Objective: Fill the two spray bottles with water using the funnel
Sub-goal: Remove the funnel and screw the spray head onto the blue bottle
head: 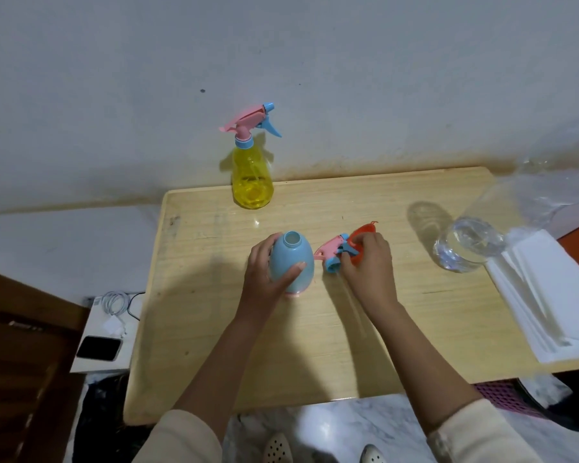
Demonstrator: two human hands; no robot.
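The surface [214, 329] is a pale wooden board standing against a grey, stained wall [348, 61]. On its far edge stands a yellow spray bottle [252, 175] with its pink and blue sprayer on. At the right, a clear water bottle [468, 243] is just beside a stack of white paper [549, 295]. In the middle, the left hand [264, 272] grasps the open blue bottle [291, 262], which stands upright. The right hand [370, 262] is closed around the removed sprayer head [333, 252], and it seems to touch the orange funnel [363, 233] too. A phone [98, 348] and a cable [116, 304] lie lower at the left.
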